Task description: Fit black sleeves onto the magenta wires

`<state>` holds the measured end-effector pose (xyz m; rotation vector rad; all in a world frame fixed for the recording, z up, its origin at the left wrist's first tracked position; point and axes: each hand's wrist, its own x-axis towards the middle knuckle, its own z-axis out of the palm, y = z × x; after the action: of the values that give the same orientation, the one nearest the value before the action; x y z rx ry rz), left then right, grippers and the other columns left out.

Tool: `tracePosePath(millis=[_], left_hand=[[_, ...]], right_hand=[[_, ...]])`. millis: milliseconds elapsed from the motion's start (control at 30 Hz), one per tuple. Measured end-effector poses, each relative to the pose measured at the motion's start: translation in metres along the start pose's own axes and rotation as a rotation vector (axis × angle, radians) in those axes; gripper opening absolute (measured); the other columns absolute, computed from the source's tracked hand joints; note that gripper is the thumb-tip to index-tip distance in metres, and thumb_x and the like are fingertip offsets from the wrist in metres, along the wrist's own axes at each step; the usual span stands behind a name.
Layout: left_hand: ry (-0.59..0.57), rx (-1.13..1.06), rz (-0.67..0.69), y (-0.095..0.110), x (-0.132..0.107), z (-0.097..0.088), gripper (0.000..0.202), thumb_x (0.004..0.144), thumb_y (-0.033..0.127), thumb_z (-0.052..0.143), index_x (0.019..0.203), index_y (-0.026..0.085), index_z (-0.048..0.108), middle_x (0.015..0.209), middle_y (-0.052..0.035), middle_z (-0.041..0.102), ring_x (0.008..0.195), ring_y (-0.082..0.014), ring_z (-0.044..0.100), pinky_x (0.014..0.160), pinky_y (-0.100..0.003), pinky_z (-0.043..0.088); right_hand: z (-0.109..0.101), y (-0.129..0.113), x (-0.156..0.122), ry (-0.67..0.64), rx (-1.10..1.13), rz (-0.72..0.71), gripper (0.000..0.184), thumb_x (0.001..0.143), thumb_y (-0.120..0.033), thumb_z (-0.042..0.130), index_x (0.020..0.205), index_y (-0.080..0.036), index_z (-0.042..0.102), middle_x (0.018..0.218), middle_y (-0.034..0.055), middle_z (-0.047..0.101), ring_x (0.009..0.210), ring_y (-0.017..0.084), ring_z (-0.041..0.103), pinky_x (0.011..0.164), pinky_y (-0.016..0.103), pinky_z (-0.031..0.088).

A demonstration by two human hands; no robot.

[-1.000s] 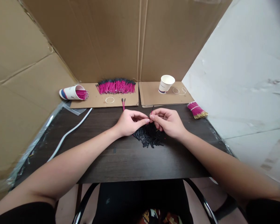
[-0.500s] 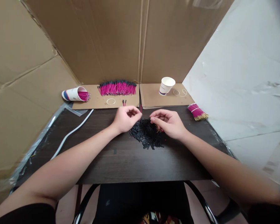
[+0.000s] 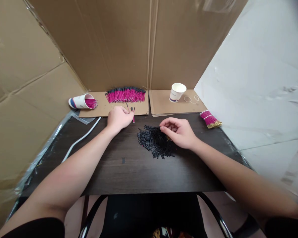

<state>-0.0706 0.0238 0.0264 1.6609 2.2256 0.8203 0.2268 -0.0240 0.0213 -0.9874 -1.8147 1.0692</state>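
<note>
My left hand [image 3: 120, 118] is closed at the front edge of the cardboard, its thumb and fingers pinched on a thin magenta wire [image 3: 127, 107] whose black-sleeved end points up. Right beside the fingertips lie a couple of similar magenta wires [image 3: 133, 118] with black ends. My right hand [image 3: 180, 132] hovers at the right side of a pile of short black tubes [image 3: 150, 140], fingers curled and thumb pressed in. Gold tips of wires [image 3: 168, 139] show under its fingers; most of what it holds is hidden.
A wide row of black-ended magenta wires [image 3: 125, 95] lies on the cardboard [image 3: 101, 111]. At left a tipped paper cup [image 3: 78, 101] holds more wires. Upright stands another paper cup [image 3: 177, 92], near rubber bands [image 3: 195, 99]. A banded wire bundle [image 3: 210, 119] lies far right.
My left hand has moved left and away from the pile to the cardboard edge, beside the loose wires. My right hand has stayed nearly still.
</note>
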Motion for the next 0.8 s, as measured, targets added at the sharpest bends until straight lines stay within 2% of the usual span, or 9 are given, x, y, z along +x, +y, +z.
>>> tracePosePath(millis=[133, 333, 500, 600, 700, 800], left_hand=[[-0.029, 0.06, 0.022, 0.005, -0.005, -0.001, 0.019, 0.078, 0.04, 0.08, 0.071, 0.024, 0.074, 0.089, -0.0128, 0.081, 0.091, -0.0336, 0.074, 0.093, -0.051, 0.058], [-0.068, 0.128, 0.036, 0.008, -0.009, -0.003, 0.016, 0.076, 0.037, 0.081, 0.072, 0.023, 0.075, 0.092, -0.0133, 0.081, 0.092, -0.0346, 0.075, 0.096, -0.054, 0.06], [-0.089, 0.162, 0.047, 0.008, -0.01, -0.003, 0.015, 0.077, 0.037, 0.078, 0.071, 0.024, 0.075, 0.093, -0.013, 0.08, 0.094, -0.0327, 0.074, 0.095, -0.051, 0.06], [-0.065, 0.127, 0.059, 0.008, -0.01, -0.002, 0.016, 0.074, 0.036, 0.079, 0.067, 0.024, 0.072, 0.086, -0.0119, 0.078, 0.085, -0.0302, 0.07, 0.091, -0.05, 0.059], [-0.016, 0.049, 0.082, 0.008, -0.011, 0.001, 0.023, 0.07, 0.033, 0.082, 0.057, 0.025, 0.065, 0.074, -0.0106, 0.07, 0.072, -0.0273, 0.061, 0.086, -0.052, 0.057], [0.029, 0.02, 0.137, 0.01, -0.015, 0.003, 0.032, 0.073, 0.034, 0.08, 0.054, 0.025, 0.057, 0.067, -0.0084, 0.064, 0.067, -0.0248, 0.055, 0.084, -0.051, 0.054]], right_hand=[[-0.002, 0.0, 0.001, 0.0, -0.024, -0.008, 0.023, 0.096, -0.043, 0.077, 0.095, -0.02, 0.078, 0.08, 0.0039, 0.074, 0.062, 0.014, 0.058, 0.056, 0.03, 0.047], [-0.005, -0.002, 0.001, -0.013, -0.061, -0.02, 0.022, 0.096, -0.041, 0.075, 0.095, -0.019, 0.077, 0.079, 0.0032, 0.073, 0.06, 0.013, 0.057, 0.057, 0.03, 0.047], [-0.005, -0.002, 0.0, -0.022, -0.104, -0.04, 0.022, 0.098, -0.041, 0.073, 0.095, -0.02, 0.077, 0.078, 0.0025, 0.073, 0.059, 0.013, 0.057, 0.057, 0.03, 0.047], [-0.007, -0.002, 0.0, -0.013, -0.163, -0.08, 0.021, 0.099, -0.04, 0.07, 0.096, -0.02, 0.076, 0.078, 0.0023, 0.073, 0.06, 0.013, 0.058, 0.059, 0.031, 0.047], [-0.018, -0.005, 0.003, -0.013, -0.316, -0.156, 0.016, 0.1, -0.034, 0.066, 0.096, -0.021, 0.075, 0.074, 0.0005, 0.069, 0.061, 0.015, 0.057, 0.064, 0.033, 0.048], [-0.037, -0.007, 0.008, -0.055, -0.542, -0.206, 0.009, 0.09, -0.023, 0.063, 0.089, -0.022, 0.072, 0.066, -0.0011, 0.063, 0.062, 0.017, 0.056, 0.068, 0.035, 0.046]])
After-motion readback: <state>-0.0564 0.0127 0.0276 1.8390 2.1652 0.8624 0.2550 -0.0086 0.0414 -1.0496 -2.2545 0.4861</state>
